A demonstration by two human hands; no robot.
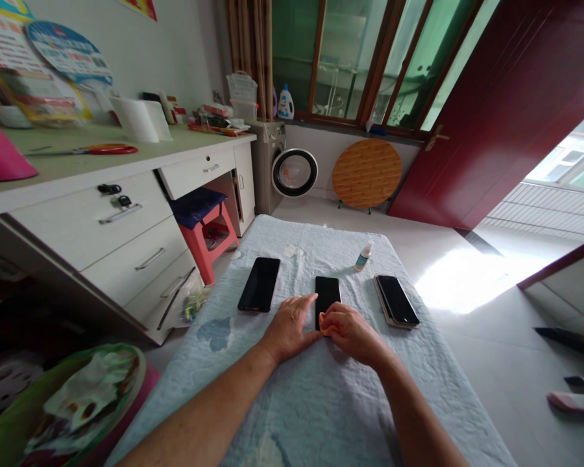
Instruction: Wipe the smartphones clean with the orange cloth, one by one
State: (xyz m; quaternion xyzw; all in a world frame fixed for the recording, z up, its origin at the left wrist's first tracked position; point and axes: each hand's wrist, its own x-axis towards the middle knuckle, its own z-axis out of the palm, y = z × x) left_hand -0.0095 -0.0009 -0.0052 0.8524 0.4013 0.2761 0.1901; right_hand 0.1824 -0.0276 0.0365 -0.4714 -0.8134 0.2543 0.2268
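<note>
A black smartphone [328, 289] lies face up in the middle of the cloth-covered table, between my two hands. My right hand [349, 329] is closed on a small orange cloth [324, 324] and presses it against the phone's lower part. Along the phone's left edge rests my left hand [291, 325], fingers stretched out and thumb at the near edge. To the left lies a larger black phone [259, 284]. At the right another phone [398, 300] lies on a pale flat item. A small spray bottle [363, 256] stands upright behind them.
The table wears a pale blue quilted cover [302, 402]. On the left are a white desk [97, 220], a pink stool [207, 237] and a waste basket [139, 370]. Behind stand a washing machine with its door [294, 172] open and a round wooden tabletop [367, 172].
</note>
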